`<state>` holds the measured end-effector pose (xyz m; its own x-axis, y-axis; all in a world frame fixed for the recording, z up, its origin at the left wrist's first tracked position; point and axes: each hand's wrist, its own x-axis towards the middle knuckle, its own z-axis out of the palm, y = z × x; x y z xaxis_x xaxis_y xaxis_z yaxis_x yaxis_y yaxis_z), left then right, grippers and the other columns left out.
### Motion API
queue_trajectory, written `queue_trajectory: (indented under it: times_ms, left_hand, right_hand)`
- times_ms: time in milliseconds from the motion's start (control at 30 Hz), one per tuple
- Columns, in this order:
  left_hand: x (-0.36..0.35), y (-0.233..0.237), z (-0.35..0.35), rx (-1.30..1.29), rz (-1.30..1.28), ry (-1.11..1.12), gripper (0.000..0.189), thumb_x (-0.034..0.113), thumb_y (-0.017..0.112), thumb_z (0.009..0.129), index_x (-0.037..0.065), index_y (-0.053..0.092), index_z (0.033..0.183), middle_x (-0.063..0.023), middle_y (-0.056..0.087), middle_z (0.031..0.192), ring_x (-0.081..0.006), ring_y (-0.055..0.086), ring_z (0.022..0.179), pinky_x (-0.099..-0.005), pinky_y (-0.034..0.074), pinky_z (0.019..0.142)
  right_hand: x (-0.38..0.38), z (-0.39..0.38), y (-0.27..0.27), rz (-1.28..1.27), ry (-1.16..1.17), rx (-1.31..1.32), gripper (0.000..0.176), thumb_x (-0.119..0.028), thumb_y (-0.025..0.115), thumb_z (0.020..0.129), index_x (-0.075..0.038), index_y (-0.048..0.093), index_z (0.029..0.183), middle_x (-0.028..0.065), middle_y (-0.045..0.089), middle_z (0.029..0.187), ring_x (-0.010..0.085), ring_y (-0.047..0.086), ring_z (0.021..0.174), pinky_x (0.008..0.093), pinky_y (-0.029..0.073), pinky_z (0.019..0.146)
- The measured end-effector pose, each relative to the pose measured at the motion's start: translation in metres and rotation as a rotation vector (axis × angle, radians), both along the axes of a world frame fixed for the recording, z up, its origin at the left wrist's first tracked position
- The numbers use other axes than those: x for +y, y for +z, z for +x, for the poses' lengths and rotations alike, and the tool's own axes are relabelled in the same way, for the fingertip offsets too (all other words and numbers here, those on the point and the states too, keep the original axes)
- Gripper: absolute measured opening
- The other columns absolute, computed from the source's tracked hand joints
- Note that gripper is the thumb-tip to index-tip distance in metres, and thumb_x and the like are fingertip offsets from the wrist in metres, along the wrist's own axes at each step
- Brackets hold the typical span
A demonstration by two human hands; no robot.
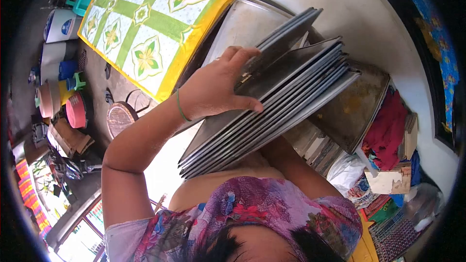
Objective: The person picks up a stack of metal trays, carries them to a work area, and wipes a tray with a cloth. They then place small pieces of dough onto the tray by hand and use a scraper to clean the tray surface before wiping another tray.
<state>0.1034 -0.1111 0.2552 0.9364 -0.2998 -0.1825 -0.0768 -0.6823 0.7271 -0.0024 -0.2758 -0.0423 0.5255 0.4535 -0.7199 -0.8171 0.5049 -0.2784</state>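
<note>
Head view: a stack of flat metal trays (272, 116) is seen in the middle of the frame. Trays are touched by the left hand (216, 85), its thumb and fingers spread wide. The right hand is hidden, so its grip cannot be told. At upper left, a flowery tablecloth (145, 60) is seen.

Looks like a home: floral tablecloth (145, 36) at 10–11 o'clock, pink tub (76, 110) at 9, heaped red cloth (387, 128) at 3.
</note>
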Motion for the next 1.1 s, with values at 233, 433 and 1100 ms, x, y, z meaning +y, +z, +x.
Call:
queue_trajectory:
  times_ms: [233,433,1100]
  left_hand:
    - [-0.007,-0.002,-0.011,-0.012,-0.056,-0.015,0.063,0.030,0.068,0.082,0.010,0.039,0.135,-0.0201,0.046,0.125,-0.0389,0.055,0.109,-0.0436,0.046,0.092]
    - [-0.011,0.007,-0.014,-0.036,-0.015,0.013,0.068,0.032,0.071,0.077,0.011,0.041,0.134,-0.0196,0.047,0.124,-0.0387,0.056,0.107,-0.0433,0.047,0.091]
    - [0.008,-0.009,0.001,0.015,-0.272,0.035,0.041,0.002,0.044,0.088,0.007,0.056,0.128,-0.0187,0.055,0.114,-0.0312,0.056,0.106,-0.0352,0.040,0.096]
  right_hand:
    - [-0.014,0.002,0.004,-0.044,0.012,-0.004,0.061,-0.050,0.034,0.096,-0.006,0.039,0.139,0.0156,0.045,0.138,0.0324,0.047,0.122,0.0511,0.041,0.099]
    - [-0.018,-0.001,0.002,-0.050,0.015,-0.007,0.060,-0.049,0.035,0.096,-0.006,0.039,0.138,0.0156,0.045,0.137,0.0323,0.047,0.122,0.0510,0.041,0.099]
    - [-0.006,-0.001,0.003,-0.017,-0.031,-0.017,0.057,-0.046,0.035,0.097,-0.005,0.040,0.137,0.0156,0.047,0.136,0.0318,0.049,0.121,0.0505,0.042,0.098]
